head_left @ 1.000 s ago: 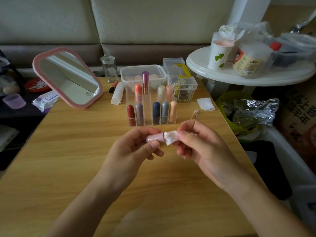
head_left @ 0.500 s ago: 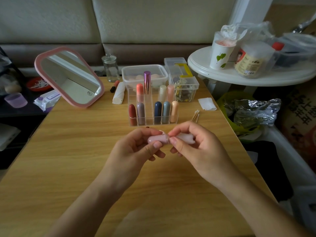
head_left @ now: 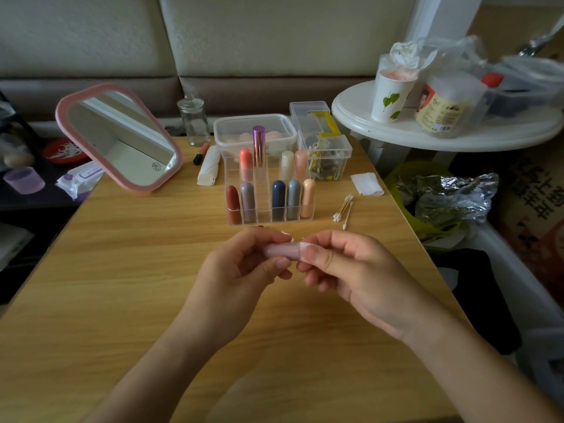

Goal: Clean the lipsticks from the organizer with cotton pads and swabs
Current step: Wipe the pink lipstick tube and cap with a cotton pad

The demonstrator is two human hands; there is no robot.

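Left hand: the left hand point(head_left: 244, 270) pinches one end of a pale pink plastic lipstick tube point(head_left: 280, 250) between thumb and curled fingers, above the middle of the light wooden worktop point(head_left: 122, 270).
Right hand: the right hand point(head_left: 351, 270) curls round the tube's other end, pressing a small white cotton pad point(head_left: 305, 246) against it.
Organizer: a clear acrylic compartment organizer point(head_left: 262, 184) stands toward the far edge, beyond both hands, holding upright capped lipsticks point(head_left: 278, 199) in red, mauve, navy, grey, peach, coral, purple, cream and pink.
Swabs: wooden-stemmed cotton swabs point(head_left: 343, 207) lie just right of the organizer, near the right edge.
Spare pad: a folded white cotton square point(head_left: 366, 184) lies at the right edge, beyond the swabs.
Mirror: a pink-framed rounded mirror point(head_left: 122, 138) leans tilted at the far left corner.
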